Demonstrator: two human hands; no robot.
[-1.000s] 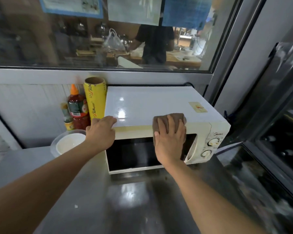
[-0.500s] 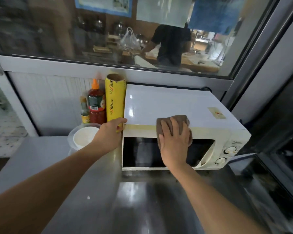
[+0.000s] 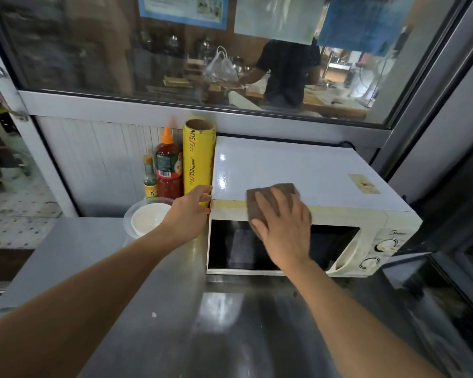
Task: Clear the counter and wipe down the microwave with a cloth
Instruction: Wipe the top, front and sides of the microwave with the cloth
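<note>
A white microwave (image 3: 311, 170) with a dark glass door stands on the steel counter (image 3: 230, 323) against the wall. My right hand (image 3: 281, 230) lies flat on a brown cloth (image 3: 260, 193), pressing it over the front top edge of the microwave and the upper part of the door. My left hand (image 3: 189, 214) rests on the microwave's front left corner, fingers curled around the edge, with nothing in it.
Left of the microwave stand a yellow cling-film roll (image 3: 198, 156), a red sauce bottle (image 3: 168, 165) and a small bottle (image 3: 150, 178). A white bowl inside a clear tub (image 3: 148, 219) sits in front of them. A window runs above; a person works behind it.
My left hand slid off the microwave's top to its left front corner. My right hand with the cloth stays on the front top edge. The view shifted left.
</note>
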